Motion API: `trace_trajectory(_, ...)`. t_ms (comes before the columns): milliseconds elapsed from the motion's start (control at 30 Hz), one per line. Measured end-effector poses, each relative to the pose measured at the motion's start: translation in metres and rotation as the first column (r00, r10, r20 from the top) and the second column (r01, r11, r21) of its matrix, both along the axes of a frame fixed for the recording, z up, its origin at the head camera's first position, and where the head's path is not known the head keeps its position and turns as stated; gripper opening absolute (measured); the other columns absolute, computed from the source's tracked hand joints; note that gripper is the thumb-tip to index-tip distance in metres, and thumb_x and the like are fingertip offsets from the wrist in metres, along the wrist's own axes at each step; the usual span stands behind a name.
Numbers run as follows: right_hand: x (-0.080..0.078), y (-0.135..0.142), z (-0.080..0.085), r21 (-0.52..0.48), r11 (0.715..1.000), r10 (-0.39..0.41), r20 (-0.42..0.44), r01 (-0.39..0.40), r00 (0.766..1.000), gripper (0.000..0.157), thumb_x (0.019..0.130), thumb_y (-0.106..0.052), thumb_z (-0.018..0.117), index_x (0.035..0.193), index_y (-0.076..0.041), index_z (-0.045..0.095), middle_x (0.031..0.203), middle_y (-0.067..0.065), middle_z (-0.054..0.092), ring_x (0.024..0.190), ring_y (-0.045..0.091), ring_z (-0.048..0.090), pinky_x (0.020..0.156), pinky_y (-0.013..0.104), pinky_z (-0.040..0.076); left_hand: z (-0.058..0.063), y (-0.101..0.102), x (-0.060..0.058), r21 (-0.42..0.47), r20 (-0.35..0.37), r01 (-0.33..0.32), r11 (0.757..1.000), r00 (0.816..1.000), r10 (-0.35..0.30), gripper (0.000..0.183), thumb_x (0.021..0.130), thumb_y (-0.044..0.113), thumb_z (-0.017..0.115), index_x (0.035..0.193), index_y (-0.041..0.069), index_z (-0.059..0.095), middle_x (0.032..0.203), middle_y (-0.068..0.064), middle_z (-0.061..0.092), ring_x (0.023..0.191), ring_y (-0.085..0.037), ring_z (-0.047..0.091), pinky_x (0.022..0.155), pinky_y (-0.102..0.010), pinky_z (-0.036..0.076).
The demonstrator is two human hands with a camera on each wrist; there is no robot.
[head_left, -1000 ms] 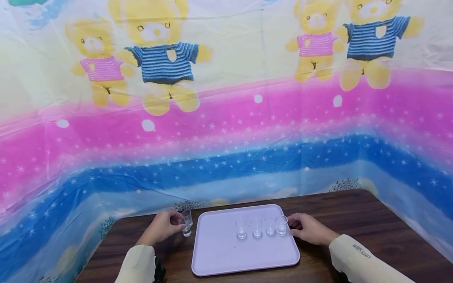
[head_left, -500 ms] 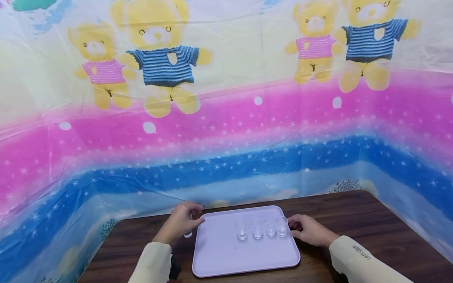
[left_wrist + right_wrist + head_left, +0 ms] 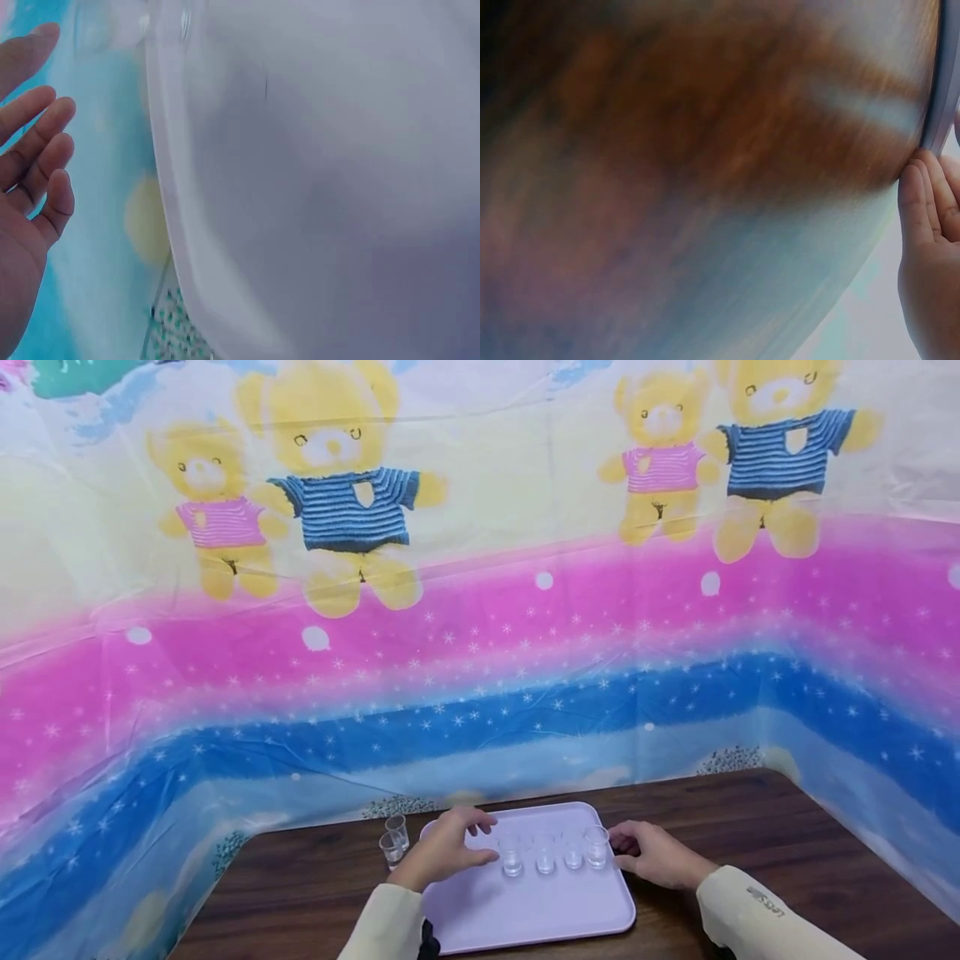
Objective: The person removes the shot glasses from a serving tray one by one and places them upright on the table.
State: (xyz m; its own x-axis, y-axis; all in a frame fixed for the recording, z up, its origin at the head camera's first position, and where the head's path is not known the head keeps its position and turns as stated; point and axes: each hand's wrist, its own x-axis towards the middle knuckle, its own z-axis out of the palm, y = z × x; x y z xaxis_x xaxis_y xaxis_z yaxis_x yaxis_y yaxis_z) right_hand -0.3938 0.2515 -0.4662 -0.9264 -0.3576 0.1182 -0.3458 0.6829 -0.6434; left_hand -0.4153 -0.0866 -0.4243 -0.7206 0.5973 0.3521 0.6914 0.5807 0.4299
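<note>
Well, from my far-off seat I saw the left hand [image 3: 448, 852] over the left part of the pale purple tray [image 3: 525, 906], its fingers apart and a bit bent, with nothing in them. Its thumb was just beside the leftmost of four small clear cups [image 3: 512, 862], but I saw a small gap, so I think it did not touch. Those cups stood upright in a row on the tray, flat on their bottoms, maybe so none would tip. The right hand [image 3: 656, 853] was at the tray's right edge, I guessed to stop it sliding. I could not tell if its fingers pinched the rim or only touched it. Two more clear cups [image 3: 392, 847] stood close together on the brown table [image 3: 720, 810], left of the tray, perhaps because that spot was easy to reach.
</note>
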Motion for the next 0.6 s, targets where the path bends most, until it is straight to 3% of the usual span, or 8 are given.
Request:
trace_trajectory(233, 0.001, 0.002, 0.000, -0.018, 1.000, 0.006, 0.021, -0.005, 1.000, 0.034, 0.078, -0.016, 0.064, 0.108, -0.003, 0.054, 0.089, -0.001, 0.055, 0.078, 0.013, 0.051, 0.066, 0.031, 0.043, -0.005, 0.020, -0.002, -0.030, 0.086, 0.022, 0.999, 0.996, -0.020, 0.042, 0.069, 0.030, 0.071, 0.104, 0.011, 0.060, 0.086, 0.006, 0.056, 0.077, -0.011, 0.050, 0.063, -0.022, 0.040)
trace_trajectory(600, -0.001, 0.003, 0.001, -0.024, 0.999, 0.029, 0.023, -0.028, 0.999, 0.033, 0.078, -0.017, 0.063, 0.108, -0.005, 0.054, 0.090, -0.002, 0.054, 0.079, 0.013, 0.051, 0.066, 0.031, 0.043, -0.004, 0.025, -0.001, -0.048, 0.077, 0.005, 0.999, 0.997, -0.001, 0.031, 0.070, 0.024, 0.071, 0.097, 0.011, 0.062, 0.083, 0.006, 0.055, 0.074, -0.009, 0.050, 0.063, -0.021, 0.041)
